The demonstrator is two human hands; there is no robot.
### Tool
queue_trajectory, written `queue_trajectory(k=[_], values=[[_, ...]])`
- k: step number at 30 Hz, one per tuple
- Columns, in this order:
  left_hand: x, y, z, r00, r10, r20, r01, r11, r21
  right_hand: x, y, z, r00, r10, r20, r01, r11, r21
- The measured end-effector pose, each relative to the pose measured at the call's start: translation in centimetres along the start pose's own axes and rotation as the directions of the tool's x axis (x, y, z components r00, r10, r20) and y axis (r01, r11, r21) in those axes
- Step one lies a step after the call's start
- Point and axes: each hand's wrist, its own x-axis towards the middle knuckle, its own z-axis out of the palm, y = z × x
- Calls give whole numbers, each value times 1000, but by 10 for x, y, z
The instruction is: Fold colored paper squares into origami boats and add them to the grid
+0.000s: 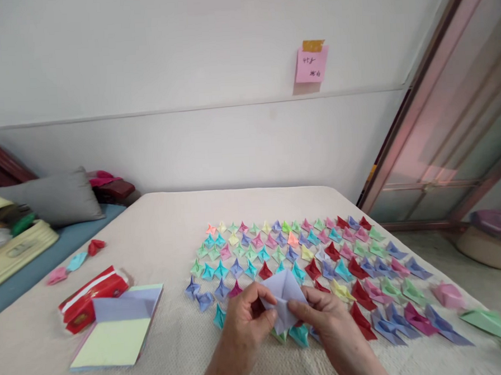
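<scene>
A pale lavender sheet of origami paper [286,289], partly folded with creases meeting near its middle, is held up between both hands. My left hand [251,313] pinches its left edge between thumb and fingers. On the opposite side, my right hand [320,312] grips the paper with the thumb pressed on its front. Behind and below the hands lie rows of small folded paper pieces [263,254] in red, green, blue, pink and yellow. Some of these are hidden by my hands.
Left on the light cover [169,236] are a stack of coloured paper [111,343], a red packet [92,299] and folded pieces [77,261]. A grey pillow [66,197] lies beyond. A pink note [311,65] is taped to the wall. A lidded bin [489,248] stands right.
</scene>
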Motion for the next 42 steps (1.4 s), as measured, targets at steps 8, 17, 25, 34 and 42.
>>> queue_trajectory(k=[8, 17, 25, 34, 42], values=[[-3, 3, 2, 999, -12, 52, 9, 998, 65, -6, -9, 12, 995, 95, 30, -98, 988, 119], [4, 3, 10, 998, -55, 7, 55, 964, -259, -4, -1, 14, 998, 58, -12, -57, 996, 64], [2, 6, 8, 989, -106, -106, 101, 994, -52, -10, -6, 25, 993, 105, 53, -110, 989, 95], [3, 13, -4, 994, -29, -101, 16, 992, -127, -5, -1, 19, 991, 132, 16, -133, 976, 175], [1, 7, -4, 967, 25, -253, -53, 993, -103, -6, 0, 20, 996, 89, -6, -89, 994, 67]])
